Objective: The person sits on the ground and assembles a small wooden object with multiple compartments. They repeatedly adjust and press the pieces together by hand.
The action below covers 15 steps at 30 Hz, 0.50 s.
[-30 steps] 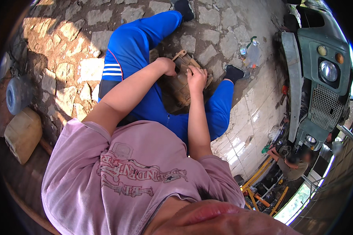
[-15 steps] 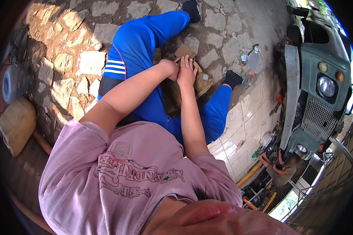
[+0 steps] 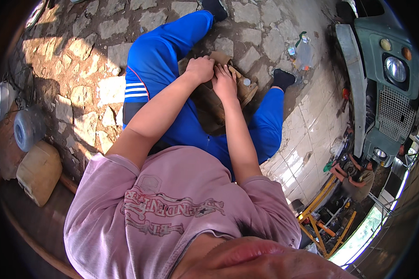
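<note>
Both my hands are between my bent legs, over a brown block-like thing (image 3: 249, 93) low on the ground. My left hand (image 3: 200, 69) is closed, knuckles up, beside the left edge of a flat brown piece (image 3: 221, 57); what its fingers grip is hidden. Close by, my right hand (image 3: 225, 84) lies with fingers stretched out over the near edge of that piece. A small pale round cap-like thing (image 3: 246, 82) sits on the brown block, just right of my right hand.
Uneven paving stones (image 3: 111, 90) surround my legs. At left stand a yellowish jerrycan (image 3: 39, 174) and a bluish water jug (image 3: 29, 129). A clear plastic bottle (image 3: 304, 55) lies beyond my right foot. A green vehicle (image 3: 386, 107) and another person (image 3: 361, 183) are at right.
My left hand has moved forward along the flat brown piece, a little away from my right hand. My right hand stays nearly in place. The whole view has shifted slightly.
</note>
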Available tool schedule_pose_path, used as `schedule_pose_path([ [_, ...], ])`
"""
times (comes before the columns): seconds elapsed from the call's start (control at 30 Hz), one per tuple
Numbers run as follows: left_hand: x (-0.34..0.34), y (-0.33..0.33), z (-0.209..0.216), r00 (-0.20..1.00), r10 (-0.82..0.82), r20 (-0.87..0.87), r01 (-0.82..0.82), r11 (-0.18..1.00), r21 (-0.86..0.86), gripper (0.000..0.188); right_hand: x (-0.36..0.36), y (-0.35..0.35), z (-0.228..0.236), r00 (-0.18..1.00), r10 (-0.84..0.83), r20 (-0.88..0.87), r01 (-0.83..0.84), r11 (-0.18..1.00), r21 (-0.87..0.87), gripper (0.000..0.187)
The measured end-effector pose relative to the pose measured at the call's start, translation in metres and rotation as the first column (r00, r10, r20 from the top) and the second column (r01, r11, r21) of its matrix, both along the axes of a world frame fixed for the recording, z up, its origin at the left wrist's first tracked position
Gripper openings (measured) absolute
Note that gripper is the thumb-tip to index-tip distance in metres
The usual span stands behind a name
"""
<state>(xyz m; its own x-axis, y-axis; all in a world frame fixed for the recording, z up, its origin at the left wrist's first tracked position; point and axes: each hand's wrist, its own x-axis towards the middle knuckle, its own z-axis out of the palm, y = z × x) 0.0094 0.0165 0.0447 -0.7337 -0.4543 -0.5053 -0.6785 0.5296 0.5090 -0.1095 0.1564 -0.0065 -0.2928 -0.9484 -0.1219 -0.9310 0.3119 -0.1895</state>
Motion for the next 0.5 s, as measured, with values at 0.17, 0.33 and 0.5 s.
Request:
schedule_pose_path([
  [0.17,0.001,0.022,-0.054,0.976,-0.159,-0.147,0.131,0.974,-0.184,0.073,0.002,0.038,0.056,0.995,0.018,0.096,-0.042,0.967,0.253,0.056],
  [0.33,0.000,0.026,-0.053,0.962,-0.217,-0.167,0.161,0.942,-0.295,0.076,-0.019,0.088,0.082,0.968,-0.174,0.182,0.147,0.977,0.154,0.060],
  [0.5,-0.005,0.020,-0.043,0.962,-0.219,-0.165,0.148,0.921,-0.360,0.074,-0.072,0.104,0.022,0.860,-0.473,0.194,0.501,0.855,-0.137,0.068],
])
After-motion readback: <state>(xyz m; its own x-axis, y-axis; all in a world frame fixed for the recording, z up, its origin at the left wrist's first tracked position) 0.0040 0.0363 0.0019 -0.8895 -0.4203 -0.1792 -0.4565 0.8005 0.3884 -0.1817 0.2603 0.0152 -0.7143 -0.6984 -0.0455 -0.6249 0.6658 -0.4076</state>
